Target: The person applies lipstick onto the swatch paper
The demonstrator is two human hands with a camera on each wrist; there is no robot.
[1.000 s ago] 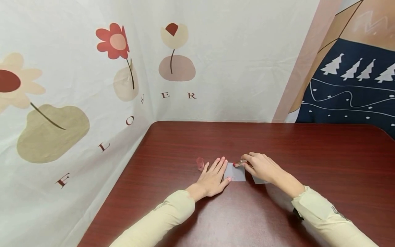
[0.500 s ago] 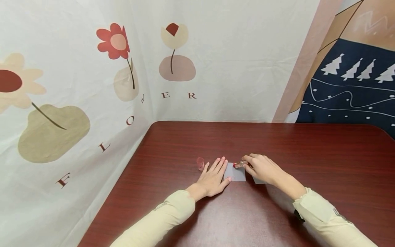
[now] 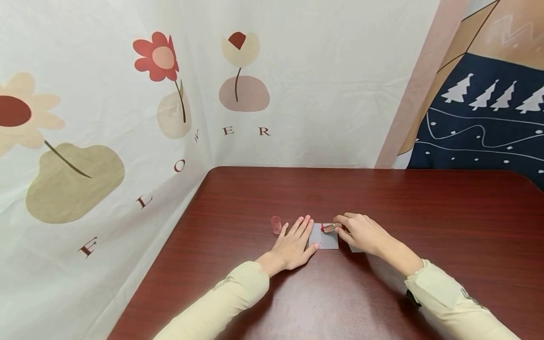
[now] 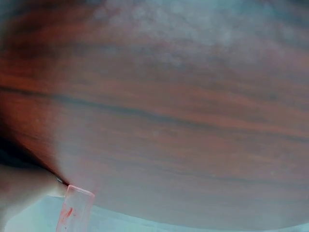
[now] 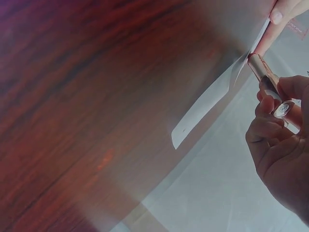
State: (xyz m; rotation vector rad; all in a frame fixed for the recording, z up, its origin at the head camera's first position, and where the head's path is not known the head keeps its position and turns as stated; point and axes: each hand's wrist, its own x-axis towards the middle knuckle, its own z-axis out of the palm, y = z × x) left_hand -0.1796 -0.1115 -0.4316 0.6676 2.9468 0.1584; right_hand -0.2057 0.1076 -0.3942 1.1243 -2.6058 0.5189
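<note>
A lipstick (image 3: 329,228) with a metallic tube is pinched in my right hand (image 3: 361,232), its red tip on a small grey sheet of paper (image 3: 324,242). A short red mark shows on the sheet at the tip. In the right wrist view, the fingers and thumb wrap the tube of the lipstick (image 5: 263,72). My left hand (image 3: 293,245) lies flat with fingers spread, its fingertips and thumb on the sheet's left edge. Just left of that hand stands a clear pinkish cap (image 3: 276,225); the left wrist view shows red smears in this cap (image 4: 75,210).
A second pale sheet (image 3: 356,249) lies partly hidden under the right hand; the right wrist view shows more of this sheet (image 5: 203,113). The reddish-brown wooden table (image 3: 263,189) ends at a white printed curtain (image 3: 323,94) behind and to the left.
My right hand has shifted slightly right and down with the lipstick, and a red streak now shows at its tip. The left hand stays in place.
</note>
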